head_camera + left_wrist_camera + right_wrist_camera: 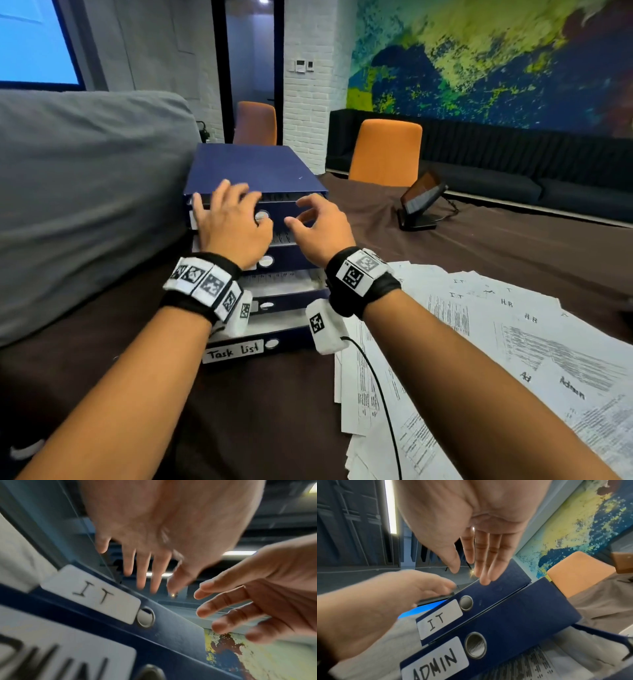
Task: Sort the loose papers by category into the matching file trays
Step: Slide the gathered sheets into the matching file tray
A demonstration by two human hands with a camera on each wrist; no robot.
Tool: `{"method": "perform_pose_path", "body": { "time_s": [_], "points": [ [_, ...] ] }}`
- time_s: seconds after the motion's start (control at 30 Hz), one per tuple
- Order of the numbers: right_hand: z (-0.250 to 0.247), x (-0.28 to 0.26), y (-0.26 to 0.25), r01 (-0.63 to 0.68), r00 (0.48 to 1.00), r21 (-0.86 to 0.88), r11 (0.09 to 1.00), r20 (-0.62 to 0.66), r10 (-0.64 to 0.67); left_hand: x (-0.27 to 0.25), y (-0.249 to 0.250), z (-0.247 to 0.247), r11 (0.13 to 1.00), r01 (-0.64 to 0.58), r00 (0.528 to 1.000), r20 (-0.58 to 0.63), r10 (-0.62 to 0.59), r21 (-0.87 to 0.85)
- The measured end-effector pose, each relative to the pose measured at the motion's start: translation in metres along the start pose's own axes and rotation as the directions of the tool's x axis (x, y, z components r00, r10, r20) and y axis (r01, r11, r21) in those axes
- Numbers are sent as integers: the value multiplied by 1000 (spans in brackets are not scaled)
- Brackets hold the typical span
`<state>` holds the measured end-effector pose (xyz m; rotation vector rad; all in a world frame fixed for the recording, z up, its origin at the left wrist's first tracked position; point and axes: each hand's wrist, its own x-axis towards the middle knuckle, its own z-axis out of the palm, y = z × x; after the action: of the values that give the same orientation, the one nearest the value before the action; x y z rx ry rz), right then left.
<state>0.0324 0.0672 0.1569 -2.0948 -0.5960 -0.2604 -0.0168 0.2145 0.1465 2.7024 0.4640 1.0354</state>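
Observation:
A stack of blue file binders stands on the table, the top one labelled IT (pixel 255 168) (pixel 102 596) (pixel 439 620). Under it lies the ADMIN binder (pixel 436 665), and the lowest is marked Task List (pixel 234 353). My left hand (pixel 233 209) (pixel 145 573) lies spread over the IT binder's front edge with straight fingers and grips nothing. My right hand (pixel 303 214) (pixel 479 563) is just right of it, fingers extended and tips at the same binder's upper edge, empty. Loose printed papers (pixel 496 342) marked IT, HR and Admin fan out on the right.
A big grey cushion (pixel 85 192) presses against the stack's left side. A tablet on a stand (pixel 421 202) sits farther back on the brown table (pixel 257 418). Two orange chairs (pixel 385 150) stand behind. A black cable (pixel 383 404) hangs from my right wrist over the papers.

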Motion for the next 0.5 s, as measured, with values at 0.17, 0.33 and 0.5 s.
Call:
{"method": "perform_pose_path", "body": {
  "time_s": [0.17,0.33,0.5],
  "points": [
    [-15,-13,6,-12,1000,10,1000,12,12,28,18,0,993,32,940,335,-69,115],
    [-63,-35,39,-76,995,5,997,-65,77,21,60,-1,967,24,987,161,18,-252],
    [-113,-63,90,-254,954,43,966,-151,258,-30,144,25,714,42,960,226,165,-699]
  ]
}}
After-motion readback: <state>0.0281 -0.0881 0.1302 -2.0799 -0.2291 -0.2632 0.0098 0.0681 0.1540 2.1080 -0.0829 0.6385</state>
